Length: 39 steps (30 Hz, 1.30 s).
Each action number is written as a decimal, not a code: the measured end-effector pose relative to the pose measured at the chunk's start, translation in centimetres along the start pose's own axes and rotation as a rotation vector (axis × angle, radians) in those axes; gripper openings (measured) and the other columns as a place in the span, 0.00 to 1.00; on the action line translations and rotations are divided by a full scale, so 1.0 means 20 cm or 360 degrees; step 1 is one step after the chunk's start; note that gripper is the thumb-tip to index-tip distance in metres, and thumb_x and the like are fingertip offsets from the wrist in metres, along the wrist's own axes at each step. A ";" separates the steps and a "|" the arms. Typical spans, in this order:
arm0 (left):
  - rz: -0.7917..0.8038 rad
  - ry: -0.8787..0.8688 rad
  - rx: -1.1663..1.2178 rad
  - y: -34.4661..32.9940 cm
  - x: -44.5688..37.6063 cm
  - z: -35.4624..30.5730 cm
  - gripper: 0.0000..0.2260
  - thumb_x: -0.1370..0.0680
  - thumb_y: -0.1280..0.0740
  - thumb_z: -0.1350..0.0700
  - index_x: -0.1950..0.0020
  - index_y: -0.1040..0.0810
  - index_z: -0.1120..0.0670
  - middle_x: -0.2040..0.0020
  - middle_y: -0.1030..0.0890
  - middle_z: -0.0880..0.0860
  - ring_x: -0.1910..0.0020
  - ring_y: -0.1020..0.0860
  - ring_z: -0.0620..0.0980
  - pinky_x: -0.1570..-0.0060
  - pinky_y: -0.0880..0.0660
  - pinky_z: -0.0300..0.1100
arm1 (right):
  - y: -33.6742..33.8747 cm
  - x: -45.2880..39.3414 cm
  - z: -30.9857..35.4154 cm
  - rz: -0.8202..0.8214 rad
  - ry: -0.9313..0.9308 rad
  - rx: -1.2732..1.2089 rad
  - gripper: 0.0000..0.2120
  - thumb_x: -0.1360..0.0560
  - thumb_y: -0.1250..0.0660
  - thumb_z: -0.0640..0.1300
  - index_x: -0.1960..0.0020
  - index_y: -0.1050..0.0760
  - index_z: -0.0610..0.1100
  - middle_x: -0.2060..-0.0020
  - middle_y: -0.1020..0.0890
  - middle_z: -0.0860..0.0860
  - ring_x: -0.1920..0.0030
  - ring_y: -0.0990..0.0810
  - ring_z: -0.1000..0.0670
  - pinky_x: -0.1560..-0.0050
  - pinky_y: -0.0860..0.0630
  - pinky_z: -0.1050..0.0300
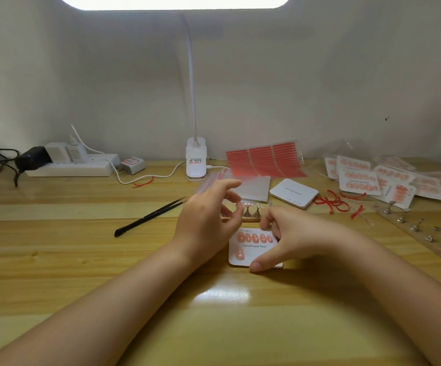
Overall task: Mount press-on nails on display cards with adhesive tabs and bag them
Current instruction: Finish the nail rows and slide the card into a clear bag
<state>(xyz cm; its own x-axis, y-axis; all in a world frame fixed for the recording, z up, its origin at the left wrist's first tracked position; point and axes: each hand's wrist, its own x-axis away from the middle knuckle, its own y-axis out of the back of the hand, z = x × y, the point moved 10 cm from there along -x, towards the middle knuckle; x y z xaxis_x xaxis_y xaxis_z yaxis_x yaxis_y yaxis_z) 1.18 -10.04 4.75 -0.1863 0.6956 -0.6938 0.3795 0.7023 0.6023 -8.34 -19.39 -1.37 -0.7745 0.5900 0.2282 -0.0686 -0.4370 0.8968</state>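
- Head view, progress: we take the white rectangular display card printed "Handmade Nail" (251, 249) as our landmark. It lies flat on the table, and we count five peach-pink press-on nails in its top row (255, 238) and one more at the left of its lower row (239, 254). We judge this card roughly half filled, with the rest of the lower row still to mount and the bagging not yet done.
- Our left hand (209, 215) hovers just behind the card's left edge, its grip pinching a small pale nail (239, 206) between thumb and fingertips.
- Our right hand (290, 236) rests over the card's right side, thumb at the near edge; its fingers curl, but we cannot tell whether they hold anything or only steady the card.
- Just behind the card stands a small wooden strip with metal nail holders (252, 213).
- Far right of the card lies a pile of finished cards in clear bags (378, 178), so we judge several sets complete.
- Behind the card lie red adhesive tab sheets (264, 159) and a stack of blank white cards (293, 192); peeled red strips (333, 203) are scattered to the right.
- Surface and room: a glossy light wooden table (82, 260) against a plain pale wall. Left of the card lie black tweezers (149, 216); behind it a white clip lamp (196, 159); far left a white power strip (71, 165).
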 end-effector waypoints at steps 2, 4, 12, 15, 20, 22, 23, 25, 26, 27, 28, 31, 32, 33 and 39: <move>0.0004 0.0001 -0.0026 -0.01 0.00 0.00 0.19 0.25 0.28 0.59 0.35 0.26 0.57 0.51 0.18 0.49 0.62 0.19 0.45 0.62 0.21 0.49 | 0.00 0.00 0.00 0.0019 0.0000 -0.0051 0.35 0.49 0.23 0.70 0.50 0.34 0.58 0.54 0.26 0.61 0.54 0.26 0.57 0.60 0.28 0.60; -0.0004 0.0034 -0.0047 -0.02 0.00 0.01 0.18 0.23 0.30 0.59 0.34 0.27 0.56 0.49 0.19 0.49 0.61 0.19 0.47 0.59 0.21 0.52 | 0.00 0.00 0.00 -0.0014 0.0019 -0.0091 0.36 0.52 0.23 0.70 0.52 0.34 0.59 0.53 0.26 0.61 0.53 0.26 0.58 0.55 0.24 0.59; 0.0014 0.0239 0.0032 -0.04 -0.01 0.08 0.20 0.20 0.34 0.58 0.29 0.32 0.53 0.45 0.23 0.48 0.54 0.23 0.49 0.51 0.24 0.51 | 0.06 0.01 0.01 -0.0273 0.0162 -0.0224 0.41 0.56 0.24 0.70 0.48 0.35 0.60 0.50 0.23 0.62 0.46 0.23 0.58 0.47 0.22 0.52; -0.0009 0.0236 0.0158 -0.03 -0.02 0.09 0.19 0.21 0.34 0.61 0.30 0.31 0.55 0.47 0.25 0.47 0.56 0.27 0.45 0.52 0.24 0.45 | 0.10 0.03 0.04 -0.0386 0.0211 -0.0155 0.42 0.53 0.24 0.70 0.45 0.36 0.59 0.47 0.26 0.62 0.43 0.24 0.56 0.47 0.22 0.53; -0.0160 0.0048 0.0193 0.06 -0.03 0.04 0.17 0.22 0.33 0.67 0.34 0.28 0.61 0.46 0.23 0.53 0.54 0.25 0.44 0.55 0.26 0.33 | 0.15 0.06 0.09 -0.0598 0.0287 -0.0131 0.46 0.50 0.23 0.70 0.39 0.39 0.59 0.50 0.30 0.64 0.48 0.28 0.62 0.56 0.27 0.64; -0.0293 -0.0017 0.0230 0.12 -0.05 0.04 0.15 0.22 0.33 0.67 0.36 0.27 0.63 0.47 0.22 0.55 0.52 0.23 0.46 0.55 0.24 0.36 | 0.20 0.09 0.09 -0.0739 0.0305 -0.0364 0.51 0.53 0.26 0.73 0.35 0.39 0.58 0.55 0.30 0.63 0.57 0.29 0.65 0.61 0.31 0.66; -0.0363 -0.0028 0.0256 0.16 -0.06 0.04 0.15 0.22 0.33 0.67 0.36 0.27 0.63 0.47 0.22 0.55 0.52 0.23 0.46 0.55 0.23 0.38 | 0.22 0.10 0.08 -0.0801 0.0296 -0.0523 0.53 0.54 0.27 0.75 0.34 0.39 0.57 0.55 0.29 0.60 0.61 0.29 0.63 0.62 0.33 0.66; -0.0474 -0.0033 0.0306 0.21 -0.07 0.04 0.14 0.22 0.33 0.66 0.37 0.28 0.62 0.47 0.22 0.54 0.52 0.22 0.48 0.55 0.22 0.40 | 0.23 0.09 0.05 -0.0780 0.0225 -0.0901 0.50 0.49 0.28 0.75 0.34 0.37 0.54 0.52 0.25 0.54 0.62 0.26 0.59 0.62 0.29 0.63; -0.0511 -0.0047 0.0326 0.23 -0.07 0.04 0.14 0.22 0.34 0.65 0.37 0.28 0.60 0.47 0.23 0.53 0.52 0.22 0.47 0.55 0.22 0.40 | 0.21 0.08 0.04 -0.0696 0.0192 -0.1103 0.45 0.45 0.27 0.72 0.35 0.34 0.52 0.50 0.22 0.52 0.61 0.23 0.55 0.62 0.26 0.61; -0.0536 -0.0070 0.0344 0.25 -0.07 0.02 0.14 0.22 0.34 0.65 0.37 0.28 0.58 0.47 0.23 0.52 0.52 0.22 0.47 0.56 0.22 0.40 | 0.18 0.07 0.05 -0.0585 0.0174 -0.1283 0.38 0.39 0.26 0.66 0.36 0.31 0.50 0.49 0.20 0.50 0.60 0.19 0.49 0.63 0.24 0.60; -0.0549 -0.0094 0.0361 0.26 -0.07 0.01 0.14 0.21 0.34 0.64 0.37 0.29 0.56 0.47 0.23 0.52 0.53 0.22 0.46 0.57 0.22 0.40 | 0.15 0.06 0.06 -0.0478 0.0187 -0.1423 0.29 0.33 0.26 0.59 0.38 0.27 0.47 0.49 0.18 0.48 0.57 0.18 0.44 0.64 0.22 0.59; -0.0559 -0.0165 0.0363 0.27 -0.08 -0.04 0.14 0.21 0.34 0.63 0.37 0.30 0.55 0.46 0.24 0.50 0.52 0.23 0.44 0.58 0.21 0.39 | 0.12 0.07 0.12 -0.0326 0.0258 -0.1670 0.06 0.25 0.30 0.39 0.48 0.21 0.42 0.54 0.15 0.45 0.55 0.15 0.46 0.66 0.21 0.58; -0.0563 -0.0174 0.0339 0.27 -0.08 -0.05 0.13 0.21 0.34 0.63 0.37 0.30 0.57 0.46 0.24 0.50 0.52 0.23 0.44 0.58 0.21 0.39 | 0.12 0.07 0.13 -0.0327 0.0273 -0.1735 0.05 0.25 0.31 0.37 0.49 0.21 0.41 0.56 0.15 0.46 0.56 0.15 0.47 0.67 0.21 0.58; -0.0572 -0.0166 0.0307 0.28 -0.08 -0.05 0.13 0.21 0.33 0.62 0.37 0.29 0.59 0.46 0.24 0.49 0.52 0.23 0.43 0.58 0.21 0.40 | 0.14 0.08 0.13 -0.0354 0.0286 -0.1785 0.05 0.25 0.32 0.36 0.50 0.21 0.42 0.57 0.14 0.47 0.56 0.15 0.48 0.67 0.20 0.57; -0.0657 -0.0147 0.0249 0.35 -0.10 -0.06 0.12 0.21 0.33 0.61 0.39 0.27 0.63 0.48 0.19 0.50 0.50 0.20 0.44 0.51 0.23 0.33 | 0.26 0.14 0.11 -0.0581 0.0280 -0.2091 0.05 0.24 0.34 0.35 0.51 0.21 0.43 0.60 0.16 0.48 0.63 0.16 0.50 0.70 0.20 0.56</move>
<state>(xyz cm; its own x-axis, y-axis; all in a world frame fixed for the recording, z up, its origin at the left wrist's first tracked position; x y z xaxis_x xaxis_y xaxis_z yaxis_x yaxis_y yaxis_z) 3.20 -6.26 10.80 -0.2719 0.3409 -0.8999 0.4242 0.8819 0.2059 -9.47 -18.51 4.66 -0.6461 0.7591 -0.0800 -0.7463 -0.6502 -0.1421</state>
